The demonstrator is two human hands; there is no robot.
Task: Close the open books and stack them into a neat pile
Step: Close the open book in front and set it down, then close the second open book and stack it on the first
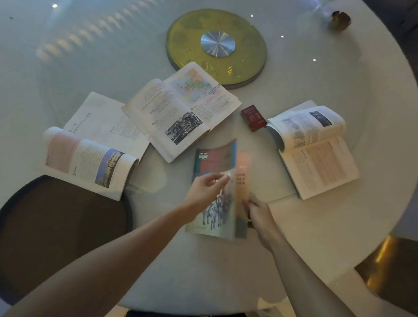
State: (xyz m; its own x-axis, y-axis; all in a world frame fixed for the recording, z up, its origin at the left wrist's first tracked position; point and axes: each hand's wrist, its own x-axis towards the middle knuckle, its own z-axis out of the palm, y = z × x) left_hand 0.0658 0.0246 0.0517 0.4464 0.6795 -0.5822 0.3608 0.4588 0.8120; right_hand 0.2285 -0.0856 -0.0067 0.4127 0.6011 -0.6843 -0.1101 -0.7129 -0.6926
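Note:
A colourful paperback lies in front of me with its cover blurred in mid-swing. My left hand pinches the cover's edge. My right hand grips the same book at its right side. Three other books lie open on the white round table: one with a map page at the centre, one with a curled page at the left, and one with pink-tinted pages at the right.
A small dark red box sits between the centre and right books. A gold turntable disc lies behind them. A small brown object stands at the far right. A dark round chair seat sits at the lower left.

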